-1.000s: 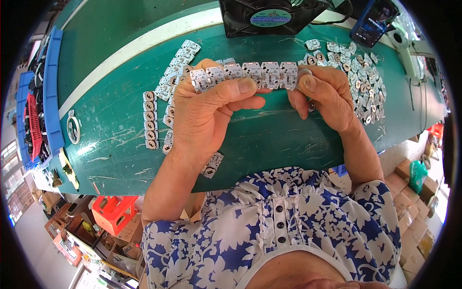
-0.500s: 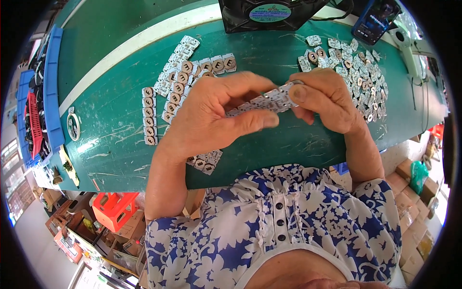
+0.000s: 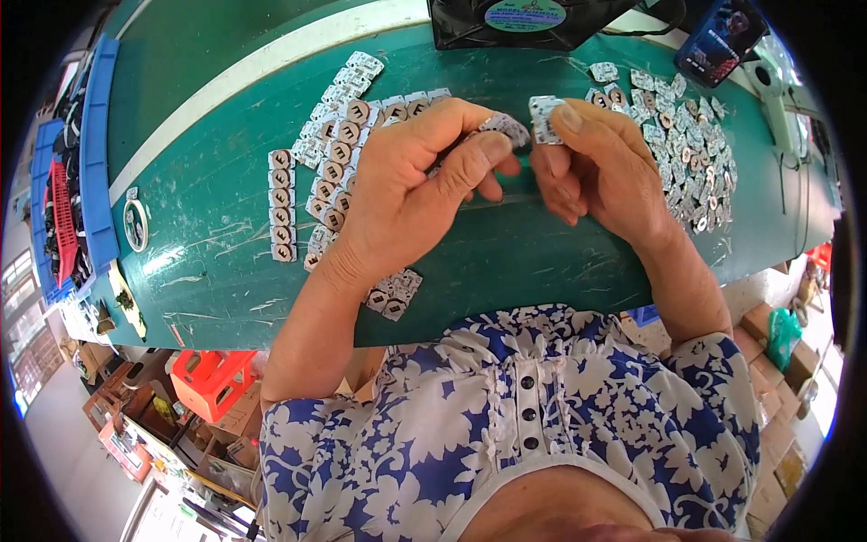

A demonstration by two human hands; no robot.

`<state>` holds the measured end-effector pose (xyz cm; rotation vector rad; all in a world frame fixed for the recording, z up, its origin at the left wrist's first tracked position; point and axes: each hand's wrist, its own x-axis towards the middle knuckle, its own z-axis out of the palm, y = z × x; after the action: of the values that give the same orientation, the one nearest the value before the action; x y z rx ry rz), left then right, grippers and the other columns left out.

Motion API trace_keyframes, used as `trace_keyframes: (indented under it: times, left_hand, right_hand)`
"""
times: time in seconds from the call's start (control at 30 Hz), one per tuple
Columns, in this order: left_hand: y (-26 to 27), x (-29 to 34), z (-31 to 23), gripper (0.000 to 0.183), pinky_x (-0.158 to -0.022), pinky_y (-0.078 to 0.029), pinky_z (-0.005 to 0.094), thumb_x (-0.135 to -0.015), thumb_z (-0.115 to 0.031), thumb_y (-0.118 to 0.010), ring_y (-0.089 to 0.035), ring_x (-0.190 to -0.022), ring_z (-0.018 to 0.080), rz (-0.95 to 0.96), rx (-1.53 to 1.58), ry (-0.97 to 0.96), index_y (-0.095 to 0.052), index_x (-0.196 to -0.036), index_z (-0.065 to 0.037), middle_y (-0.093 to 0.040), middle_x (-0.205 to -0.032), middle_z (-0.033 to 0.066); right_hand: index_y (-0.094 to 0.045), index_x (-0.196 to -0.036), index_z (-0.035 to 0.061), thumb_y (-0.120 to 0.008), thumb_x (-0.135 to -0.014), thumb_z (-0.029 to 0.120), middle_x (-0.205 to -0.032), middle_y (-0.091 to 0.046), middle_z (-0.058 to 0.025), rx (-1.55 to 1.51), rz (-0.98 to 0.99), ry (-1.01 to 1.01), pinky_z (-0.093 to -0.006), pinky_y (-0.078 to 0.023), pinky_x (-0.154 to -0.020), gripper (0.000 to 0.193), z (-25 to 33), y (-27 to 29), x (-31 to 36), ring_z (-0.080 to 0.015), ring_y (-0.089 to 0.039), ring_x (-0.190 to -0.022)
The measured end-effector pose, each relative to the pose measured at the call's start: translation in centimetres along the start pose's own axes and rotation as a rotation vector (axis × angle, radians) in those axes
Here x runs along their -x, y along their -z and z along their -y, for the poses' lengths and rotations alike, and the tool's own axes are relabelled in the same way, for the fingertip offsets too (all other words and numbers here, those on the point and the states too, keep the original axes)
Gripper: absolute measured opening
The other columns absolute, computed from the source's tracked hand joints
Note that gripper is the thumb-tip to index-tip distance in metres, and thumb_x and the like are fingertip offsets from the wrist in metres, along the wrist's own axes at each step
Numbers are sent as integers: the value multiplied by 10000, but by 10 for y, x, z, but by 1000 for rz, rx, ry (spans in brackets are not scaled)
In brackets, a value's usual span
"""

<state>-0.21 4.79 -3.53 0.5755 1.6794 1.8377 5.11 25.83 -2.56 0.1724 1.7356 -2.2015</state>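
Note:
My left hand (image 3: 397, 181) is closed on a strip of small white circuit boards (image 3: 506, 128), most of which its fingers hide. To the right, my right hand (image 3: 614, 167) pinches a single small circuit board (image 3: 544, 119) between thumb and fingers. A narrow gap separates the two pieces. Beneath and left of my left hand lie rows of joined circuit boards (image 3: 282, 208) with round brown faces. A short piece of joined boards (image 3: 395, 294) rests under my left forearm. Loose single boards (image 3: 694, 167) are heaped beyond my right hand.
A black fan (image 3: 506, 38) stands at the back of the green table (image 3: 506, 262). Behind the heap are a phone (image 3: 722, 43) and a pale stand (image 3: 778, 99). On the left are a tape roll (image 3: 135, 226) and blue bins (image 3: 97, 172). An orange stool (image 3: 212, 384) is below.
Both hands were on one strip; now a single board is apart from it in my right hand. My left hand has tilted the strip and drawn it slightly away. The view has shifted a little.

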Motion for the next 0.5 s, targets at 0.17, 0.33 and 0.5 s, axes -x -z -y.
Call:
trace_keyframes:
  times: [0.17, 0.33, 0.5]
  left_hand:
    - [-10, 2, 5, 155, -610, -523, 230, -963, -63, -632, -664, -694, 104, -131, -553, -347, -662, -1102, -1, -720, -877, 63]
    - [-14, -4, 17, 146, -500, -469, 323, -876, -8, -679, -617, -578, 254, -242, -728, -597, -632, -1014, -22, -619, -739, 98]
    - [-17, -3, 13, 144, -491, -463, 337, -860, 4, -679, -605, -559, 260, -279, -645, -518, -623, -990, -16, -612, -728, 89]
  right_hand:
    - [-560, -767, 50, -459, -1059, 357, -588, -493, 7, 227, -45, 102, -228, -362, -436, 435, 4, 5, 1, -65, -468, -468]
    - [-569, -773, 55, -486, -1057, 303, -558, -471, 37, 431, 70, 191, -208, -322, -412, 386, 1, 8, 0, -36, -430, -454]
    - [-560, -766, 52, -496, -1051, 303, -556, -468, 35, 192, 23, 91, -213, -310, -396, 385, -4, 5, 2, -35, -412, -432]
